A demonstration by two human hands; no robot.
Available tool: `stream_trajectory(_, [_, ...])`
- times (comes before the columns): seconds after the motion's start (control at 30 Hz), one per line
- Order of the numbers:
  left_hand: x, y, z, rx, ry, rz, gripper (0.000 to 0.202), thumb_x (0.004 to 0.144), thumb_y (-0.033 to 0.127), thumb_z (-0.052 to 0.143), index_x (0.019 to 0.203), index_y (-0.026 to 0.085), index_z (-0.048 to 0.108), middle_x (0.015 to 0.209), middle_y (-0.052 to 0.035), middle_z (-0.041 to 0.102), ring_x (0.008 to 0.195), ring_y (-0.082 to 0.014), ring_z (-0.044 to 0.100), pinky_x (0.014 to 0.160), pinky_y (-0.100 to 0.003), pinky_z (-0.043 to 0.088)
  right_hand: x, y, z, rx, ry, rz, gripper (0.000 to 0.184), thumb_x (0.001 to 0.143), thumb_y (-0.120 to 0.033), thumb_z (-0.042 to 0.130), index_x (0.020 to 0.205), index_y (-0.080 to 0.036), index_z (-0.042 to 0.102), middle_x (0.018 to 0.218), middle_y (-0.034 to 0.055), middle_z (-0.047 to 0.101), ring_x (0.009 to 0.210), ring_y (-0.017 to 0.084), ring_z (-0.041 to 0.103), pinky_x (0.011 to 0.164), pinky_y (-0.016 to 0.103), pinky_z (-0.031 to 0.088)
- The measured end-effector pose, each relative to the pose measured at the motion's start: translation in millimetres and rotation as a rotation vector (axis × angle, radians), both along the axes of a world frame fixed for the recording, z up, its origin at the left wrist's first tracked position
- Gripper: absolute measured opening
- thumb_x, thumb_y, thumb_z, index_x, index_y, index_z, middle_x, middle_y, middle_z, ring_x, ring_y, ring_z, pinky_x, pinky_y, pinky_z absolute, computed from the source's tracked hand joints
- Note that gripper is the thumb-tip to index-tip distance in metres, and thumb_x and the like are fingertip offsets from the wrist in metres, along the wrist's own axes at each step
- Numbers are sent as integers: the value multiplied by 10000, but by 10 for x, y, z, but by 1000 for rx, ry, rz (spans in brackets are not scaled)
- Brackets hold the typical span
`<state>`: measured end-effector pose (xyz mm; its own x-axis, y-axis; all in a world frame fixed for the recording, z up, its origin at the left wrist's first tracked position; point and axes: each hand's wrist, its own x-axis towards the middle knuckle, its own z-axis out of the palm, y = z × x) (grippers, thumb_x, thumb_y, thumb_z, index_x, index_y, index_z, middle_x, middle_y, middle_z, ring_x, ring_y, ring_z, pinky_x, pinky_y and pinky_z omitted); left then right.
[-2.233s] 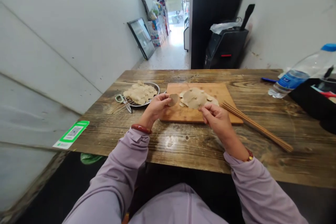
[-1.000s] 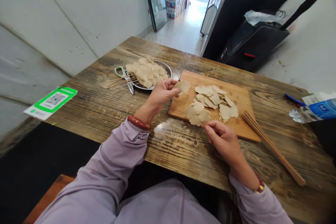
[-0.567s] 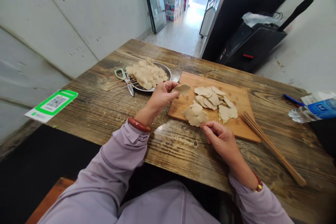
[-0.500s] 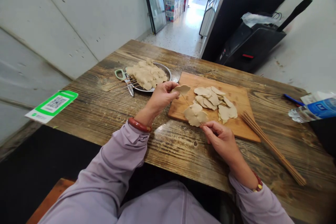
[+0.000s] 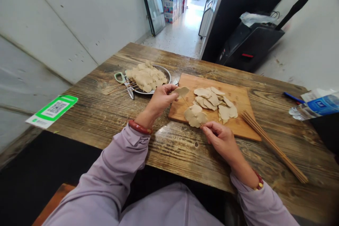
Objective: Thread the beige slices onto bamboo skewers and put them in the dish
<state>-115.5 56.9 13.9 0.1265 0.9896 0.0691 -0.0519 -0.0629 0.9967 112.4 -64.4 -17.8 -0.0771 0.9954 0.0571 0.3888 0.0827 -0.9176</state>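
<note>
Between the thumb and fingers of my left hand (image 5: pixel 163 98) is a thin beige slice (image 5: pixel 182 92), at the upper end of a skewer (image 5: pixel 186 102). My right hand (image 5: pixel 219 138) pinches the same skewer near its lower end, just below a cluster of threaded beige slices (image 5: pixel 195 116). Both hands are over the near left part of a wooden cutting board (image 5: pixel 182 79). Loose beige slices (image 5: pixel 209 98) lie piled on that board. What kind of food the slices are, I cannot tell.
A metal plate (image 5: pixel 167 74) of skewered slices (image 5: pixel 145 76) stands at the back left, with green-handled scissors (image 5: pixel 127 84) beside it. Bare skewers (image 5: pixel 274 146) lie bundled at the right, partly on the board. Further right are a water bottle (image 5: pixel 315 107) and a blue pen-like object (image 5: pixel 293 97).
The view has shifted slightly. Both hands keep nearly the same hold on the skewer and slice; nothing else has visibly moved.
</note>
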Motion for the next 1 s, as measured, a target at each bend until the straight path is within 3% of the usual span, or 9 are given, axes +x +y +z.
stream_trajectory(0.67, [39, -31, -10, -26, -33, -75, 230, 643, 272, 852, 797, 142, 742, 739, -7, 674, 636, -100, 544, 601, -231, 457, -16, 29, -33, 14, 0, -12, 243, 915, -399, 615, 820, -199, 718, 528, -33, 552, 472, 128, 487, 496, 259, 371])
stream_trajectory(1.0, [-16, 2, -63, -271, -249, -112, 253, 620, 214, 852, 807, 110, 718, 709, -6, 653, 570, -71, 572, 491, -176, 367, 2, 29, -63, 210, -77, -55, 245, 915, -369, 613, 845, -183, 756, 589, -6, 643, 505, 132, 551, 490, 248, 399])
